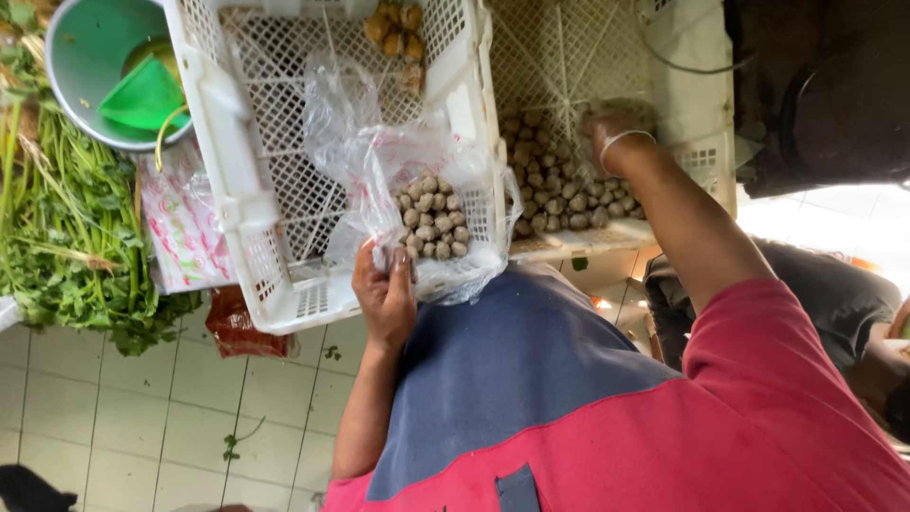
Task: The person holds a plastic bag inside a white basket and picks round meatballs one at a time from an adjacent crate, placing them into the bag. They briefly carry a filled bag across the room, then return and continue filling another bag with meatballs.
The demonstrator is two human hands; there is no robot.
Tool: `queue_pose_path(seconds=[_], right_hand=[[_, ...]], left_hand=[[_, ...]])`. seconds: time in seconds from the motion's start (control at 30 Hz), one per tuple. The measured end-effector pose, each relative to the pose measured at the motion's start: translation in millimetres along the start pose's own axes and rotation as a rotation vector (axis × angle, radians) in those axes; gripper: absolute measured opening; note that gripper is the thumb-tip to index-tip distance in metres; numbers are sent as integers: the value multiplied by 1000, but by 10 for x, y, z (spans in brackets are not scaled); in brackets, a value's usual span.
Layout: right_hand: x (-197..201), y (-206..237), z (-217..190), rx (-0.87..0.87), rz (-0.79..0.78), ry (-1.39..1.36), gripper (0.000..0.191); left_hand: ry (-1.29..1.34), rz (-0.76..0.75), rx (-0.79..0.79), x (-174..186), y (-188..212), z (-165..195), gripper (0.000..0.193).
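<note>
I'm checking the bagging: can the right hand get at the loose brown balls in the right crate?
Probably yes: the right hand is already inside the right crate, just above the balls, with nothing between.

Far left, a green bucket (90,43) holds a green scoop (142,95). Leafy green herbs (66,228) lie along the left edge, a patterned packet (180,228) beside them. Pale floor tiles (114,417) spread below.

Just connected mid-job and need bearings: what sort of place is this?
Probably a market food stall: white plastic crates hold loose meatballs, the left hand holds a clear bag of them, and leafy greens lie alongside.
</note>
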State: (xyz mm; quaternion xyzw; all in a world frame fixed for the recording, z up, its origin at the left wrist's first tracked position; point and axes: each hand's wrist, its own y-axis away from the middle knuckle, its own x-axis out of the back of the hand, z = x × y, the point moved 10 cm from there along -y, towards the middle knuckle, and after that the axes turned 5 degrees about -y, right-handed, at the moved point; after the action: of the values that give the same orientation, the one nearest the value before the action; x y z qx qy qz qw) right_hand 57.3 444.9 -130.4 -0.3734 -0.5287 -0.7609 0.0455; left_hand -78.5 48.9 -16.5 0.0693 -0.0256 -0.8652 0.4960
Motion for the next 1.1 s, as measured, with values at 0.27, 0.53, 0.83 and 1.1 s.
queue_pose_path(seconds=[0.27,0.53,0.83,1.1], right_hand=[[365,222,-119,95,283,-555,20],[844,1353,-719,701,202,-1193,41],[-1,79,35,22,137,-94,33],[294,464,76,-68,188,-768,27]], left_hand=[[-22,-46,-48,-52,-31,79,29],[-40,-43,-20,-42,-28,48,31],[-50,-5,-122,44,9,150,25],[-447,120,-360,-10,160,540,16]])
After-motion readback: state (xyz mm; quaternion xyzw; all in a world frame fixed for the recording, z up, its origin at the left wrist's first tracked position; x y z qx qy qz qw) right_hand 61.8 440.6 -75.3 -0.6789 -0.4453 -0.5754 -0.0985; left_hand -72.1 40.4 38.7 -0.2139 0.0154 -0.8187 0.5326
